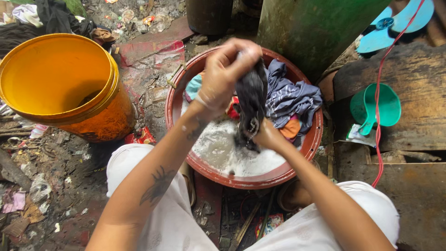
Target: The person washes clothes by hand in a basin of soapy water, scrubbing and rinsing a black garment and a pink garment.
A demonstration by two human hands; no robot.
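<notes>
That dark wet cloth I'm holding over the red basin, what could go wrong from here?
The dark cloth is stretched between your left hand and right hand above the soapy water; wringing it may splash suds over the red basin rim onto your white trousers. A slippery grip could also let it drop, perhaps onto the dirty ground. The red cord runs close to the basin and might get wet.

The ground (69, 176) is dark, wet dirt strewn with scraps and litter. On it stands a red-brown wash basin (173, 104) of soapy water and clothes, with an empty orange bucket (100, 123) just to its left. To the right, a green scoop (388, 109) lies on a worn wooden board (418, 74).
</notes>
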